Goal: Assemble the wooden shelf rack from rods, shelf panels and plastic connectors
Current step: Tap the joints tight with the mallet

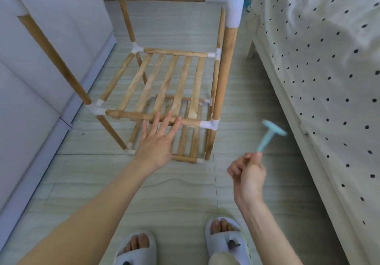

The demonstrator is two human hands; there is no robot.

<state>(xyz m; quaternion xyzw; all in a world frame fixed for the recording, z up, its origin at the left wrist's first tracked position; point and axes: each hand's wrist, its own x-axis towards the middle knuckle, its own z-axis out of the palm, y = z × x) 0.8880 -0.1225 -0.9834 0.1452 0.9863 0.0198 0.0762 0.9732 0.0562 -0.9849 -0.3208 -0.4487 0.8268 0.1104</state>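
The wooden shelf rack (164, 79) stands upright on the floor in front of me, its rods joined by white plastic connectors (211, 124). A slatted shelf panel (174, 79) sits at mid height, and another slatted panel (185, 141) lies lower down. My left hand (158, 141) reaches forward with straight fingers, whose tips touch the front rod (131, 115) of the middle shelf. My right hand (248, 172) grips the handle of a small light-blue plastic hammer (271, 135), raised to the right of the rack's front right corner and blurred.
A bed with a white dotted cover (329, 69) runs along the right side. White cabinet fronts (41, 69) line the left. The floor (174, 192) is pale tile. My feet in white slippers (224, 242) show at the bottom edge.
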